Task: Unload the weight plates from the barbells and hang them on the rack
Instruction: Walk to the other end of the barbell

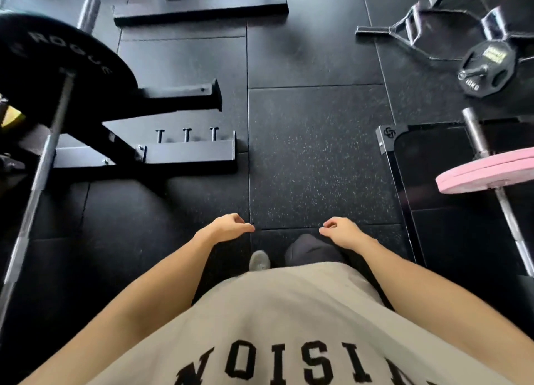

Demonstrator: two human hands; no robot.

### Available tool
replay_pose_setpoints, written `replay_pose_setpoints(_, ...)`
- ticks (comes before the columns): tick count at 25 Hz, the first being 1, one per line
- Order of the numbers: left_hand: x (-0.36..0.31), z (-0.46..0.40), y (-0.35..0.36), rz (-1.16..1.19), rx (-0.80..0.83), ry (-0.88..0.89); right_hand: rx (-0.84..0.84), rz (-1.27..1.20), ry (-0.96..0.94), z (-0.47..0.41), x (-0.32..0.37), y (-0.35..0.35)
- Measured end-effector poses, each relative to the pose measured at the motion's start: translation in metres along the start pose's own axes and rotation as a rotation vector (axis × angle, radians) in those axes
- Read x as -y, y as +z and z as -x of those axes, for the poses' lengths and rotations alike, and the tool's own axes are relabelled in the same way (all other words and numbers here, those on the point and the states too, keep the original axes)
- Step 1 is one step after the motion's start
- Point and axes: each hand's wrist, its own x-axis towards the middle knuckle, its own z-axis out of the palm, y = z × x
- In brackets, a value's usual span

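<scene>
Both hands low over the rubber floor [312, 153], holding nothing: left hand [229, 228] and right hand [342, 232] with loosely curled, relaxed grip. Black plate [60, 67] loaded on the left barbell [43, 165], up at far left, cut off by the frame edge. Pink plates [488, 172] on the right barbell [479, 142], partly out of view. Small black plate [485, 68] marked 10KG at upper right, beside a blurred hex-shaped bar [416, 35]. Black rack base [161, 153] with three short pins standing between left barbell and open floor. Shoe [259, 260] barely visible below.
</scene>
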Motion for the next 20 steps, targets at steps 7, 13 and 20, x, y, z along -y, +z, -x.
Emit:
replay_pose_setpoints(7, -0.097, -0.127, -0.116, -0.013, 0.036, -0.043, 0.075, 0.06, 0.009, -0.137, 0.092, -0.107)
replay_pose_setpoints(13, -0.201, -0.215, -0.239, 0.075, -0.051, -0.049, 0.098, 0.153, -0.004, -0.247, 0.186, -0.255)
replay_pose_setpoints(20, -0.273, -0.318, -0.385, 0.152, -0.079, -0.073, 0.085, 0.179, -0.07, -0.374, 0.325, -0.382)
